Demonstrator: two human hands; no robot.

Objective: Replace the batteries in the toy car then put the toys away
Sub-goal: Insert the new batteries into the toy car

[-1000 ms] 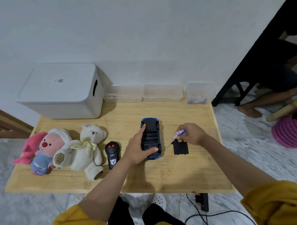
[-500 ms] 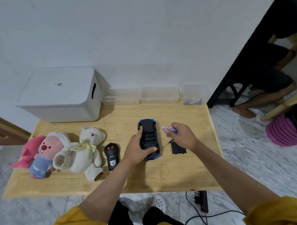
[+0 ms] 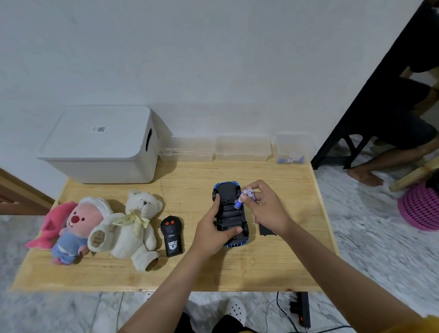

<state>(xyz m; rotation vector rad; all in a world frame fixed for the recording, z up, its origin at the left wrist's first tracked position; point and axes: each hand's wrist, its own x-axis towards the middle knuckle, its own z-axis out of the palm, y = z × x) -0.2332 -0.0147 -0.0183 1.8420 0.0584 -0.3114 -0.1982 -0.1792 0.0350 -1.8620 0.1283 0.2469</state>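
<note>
The blue toy car [image 3: 229, 191] lies upside down on the wooden table [image 3: 192, 268], its black underside and battery bay facing up. My left hand [image 3: 211, 229] grips the car from its left side, thumb across the near end. My right hand [image 3: 267, 209] pinches purple-and-white batteries [image 3: 244, 197] over the car's right edge, tilted toward the bay. The black battery cover [image 3: 266, 231] lies on the table to the right of the car, partly hidden by my right wrist. A black remote control [image 3: 171, 236] lies left of the car.
A white teddy bear [image 3: 135, 225] and a pink plush [image 3: 75, 228] lie at the table's left. A white lidded box [image 3: 101, 143] and clear plastic containers [image 3: 241, 147] line the wall; the rightmost container [image 3: 292, 148] holds batteries. A seated person [image 3: 400, 133] and a pink basket [image 3: 426, 205] are at right.
My right hand carried the batteries leftward from above the cover to the car's right edge. My left hand kept holding the car. The camera view shifted slightly.
</note>
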